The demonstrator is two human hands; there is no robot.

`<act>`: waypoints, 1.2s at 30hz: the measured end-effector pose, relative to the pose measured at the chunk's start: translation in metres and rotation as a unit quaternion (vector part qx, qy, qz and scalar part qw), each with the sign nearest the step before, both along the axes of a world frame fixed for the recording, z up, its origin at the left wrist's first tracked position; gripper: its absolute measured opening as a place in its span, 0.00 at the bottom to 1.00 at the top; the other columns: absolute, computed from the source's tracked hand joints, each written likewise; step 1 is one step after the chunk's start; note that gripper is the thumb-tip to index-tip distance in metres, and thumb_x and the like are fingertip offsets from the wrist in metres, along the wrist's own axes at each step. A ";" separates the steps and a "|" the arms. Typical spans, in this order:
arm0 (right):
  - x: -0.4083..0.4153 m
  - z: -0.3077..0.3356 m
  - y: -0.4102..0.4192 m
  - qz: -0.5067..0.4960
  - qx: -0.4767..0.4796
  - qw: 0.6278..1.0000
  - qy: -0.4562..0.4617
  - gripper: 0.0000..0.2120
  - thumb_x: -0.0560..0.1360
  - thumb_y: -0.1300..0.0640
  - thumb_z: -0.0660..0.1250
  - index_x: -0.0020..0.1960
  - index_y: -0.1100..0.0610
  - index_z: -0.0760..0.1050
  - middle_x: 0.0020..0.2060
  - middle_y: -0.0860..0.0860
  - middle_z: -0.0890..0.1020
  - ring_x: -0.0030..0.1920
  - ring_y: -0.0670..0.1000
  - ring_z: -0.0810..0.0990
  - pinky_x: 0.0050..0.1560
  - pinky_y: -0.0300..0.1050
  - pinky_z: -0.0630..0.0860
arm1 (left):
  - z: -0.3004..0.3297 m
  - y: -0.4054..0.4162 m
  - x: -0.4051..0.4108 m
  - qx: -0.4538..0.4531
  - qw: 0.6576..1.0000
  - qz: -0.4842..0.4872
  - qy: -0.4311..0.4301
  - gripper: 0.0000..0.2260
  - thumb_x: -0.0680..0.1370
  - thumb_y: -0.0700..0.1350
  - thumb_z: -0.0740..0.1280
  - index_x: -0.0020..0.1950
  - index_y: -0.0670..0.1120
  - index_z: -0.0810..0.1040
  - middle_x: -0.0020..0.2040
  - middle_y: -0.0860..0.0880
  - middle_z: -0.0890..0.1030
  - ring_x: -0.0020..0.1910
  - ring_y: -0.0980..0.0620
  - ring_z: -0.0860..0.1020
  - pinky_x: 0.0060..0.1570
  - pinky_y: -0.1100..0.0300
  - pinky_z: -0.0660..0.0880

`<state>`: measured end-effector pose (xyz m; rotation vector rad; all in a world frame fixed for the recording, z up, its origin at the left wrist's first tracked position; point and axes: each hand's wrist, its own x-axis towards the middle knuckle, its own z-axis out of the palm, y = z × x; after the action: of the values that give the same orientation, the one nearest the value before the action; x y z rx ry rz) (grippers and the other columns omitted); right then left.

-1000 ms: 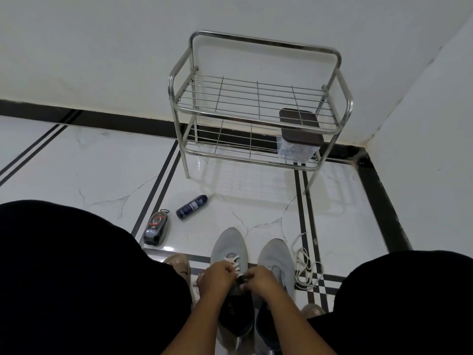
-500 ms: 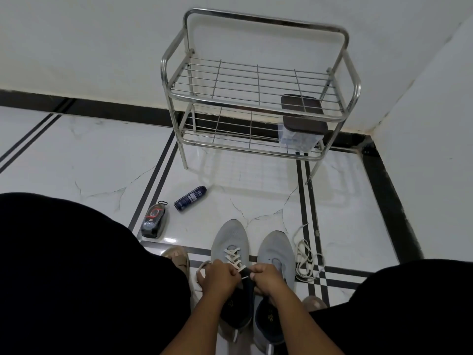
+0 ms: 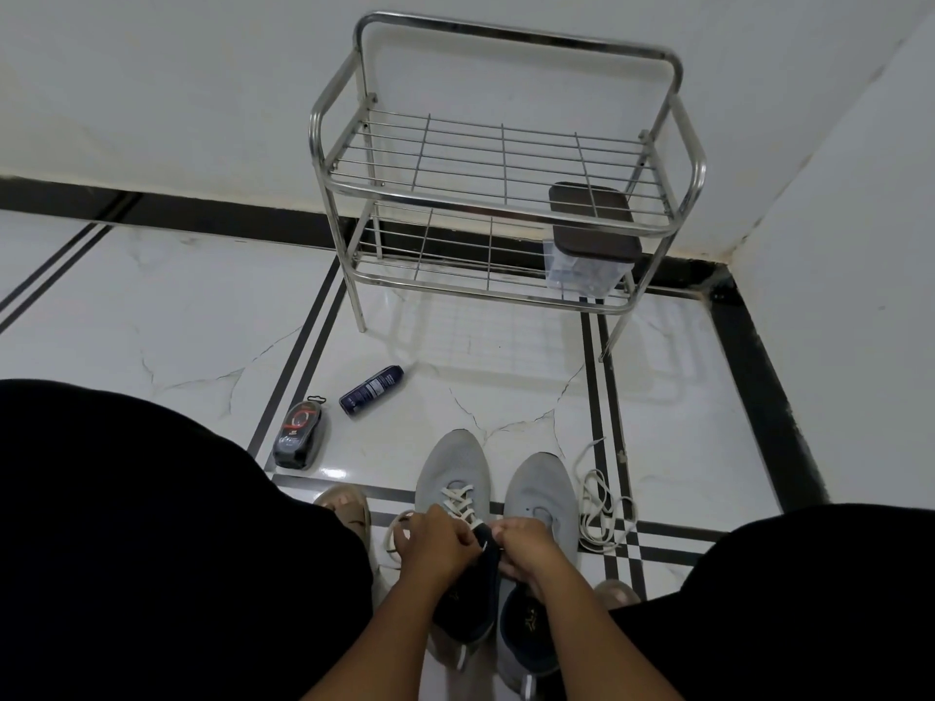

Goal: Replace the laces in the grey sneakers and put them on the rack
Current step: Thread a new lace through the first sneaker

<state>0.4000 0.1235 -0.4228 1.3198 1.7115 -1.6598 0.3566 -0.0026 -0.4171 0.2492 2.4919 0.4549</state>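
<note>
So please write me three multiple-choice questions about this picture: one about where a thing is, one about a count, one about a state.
1. Where is the clear box with the brown lid?
A. on the rack's lower shelf
B. on the floor by the wall
C. inside a sneaker

2. How many grey sneakers stand on the floor?
A. one
B. two
C. three

3. In what state is the right sneaker?
A. fully laced
B. without a lace
C. lying on its side

Answers:
1 A: the box sits at the right end of the steel rack, under the top shelf.
2 B: the left sneaker and the right one stand side by side.
3 B: its eyelets show bare, and a loose white lace lies beside it.
</note>
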 end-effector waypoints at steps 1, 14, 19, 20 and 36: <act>0.000 0.001 -0.002 0.000 0.001 1.000 -0.002 0.12 0.78 0.66 0.61 0.58 0.66 0.78 0.37 0.53 0.76 0.35 0.47 0.74 0.34 0.37 0.74 | 0.000 0.001 0.002 0.004 1.000 -0.006 0.000 0.08 0.70 0.55 0.66 0.41 0.56 0.84 0.50 0.52 0.78 0.57 0.48 0.74 0.64 0.50 0.67; 0.003 0.010 -0.005 0.009 -0.048 0.998 0.035 0.07 0.78 0.64 0.63 0.53 0.58 0.79 0.49 0.56 0.82 0.47 0.50 0.80 0.37 0.33 0.76 | 0.004 0.001 0.015 -0.053 0.995 -0.033 0.080 0.11 0.74 0.52 0.61 0.49 0.53 0.81 0.56 0.50 0.74 0.59 0.46 0.71 0.68 0.50 0.62; 0.003 0.001 -0.006 0.096 0.050 0.993 0.050 0.12 0.79 0.64 0.63 0.59 0.58 0.80 0.45 0.53 0.82 0.49 0.53 0.81 0.53 0.44 0.78 | 0.005 -0.002 0.009 -0.050 0.995 -0.048 0.067 0.09 0.74 0.52 0.63 0.49 0.53 0.81 0.56 0.50 0.74 0.60 0.47 0.71 0.69 0.49 0.61; 0.003 0.001 -0.007 0.107 0.062 0.991 0.045 0.12 0.79 0.63 0.63 0.59 0.57 0.80 0.47 0.53 0.83 0.52 0.54 0.81 0.57 0.47 0.77 | 0.005 -0.003 0.008 -0.048 0.995 -0.050 0.067 0.09 0.74 0.52 0.63 0.49 0.54 0.81 0.56 0.50 0.74 0.60 0.48 0.71 0.69 0.49 0.60; -0.001 -0.002 -0.008 -0.008 -0.049 0.999 0.007 0.10 0.78 0.67 0.59 0.49 0.61 0.79 0.45 0.59 0.81 0.44 0.53 0.80 0.43 0.42 0.80 | 0.001 -0.002 0.006 -0.015 0.996 -0.017 0.089 0.09 0.76 0.52 0.64 0.50 0.54 0.82 0.55 0.50 0.76 0.56 0.48 0.73 0.58 0.55 0.68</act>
<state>0.3995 0.1157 -0.4247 1.2837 1.6091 -1.7427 0.3630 -0.0043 -0.4157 0.3335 2.6610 0.3960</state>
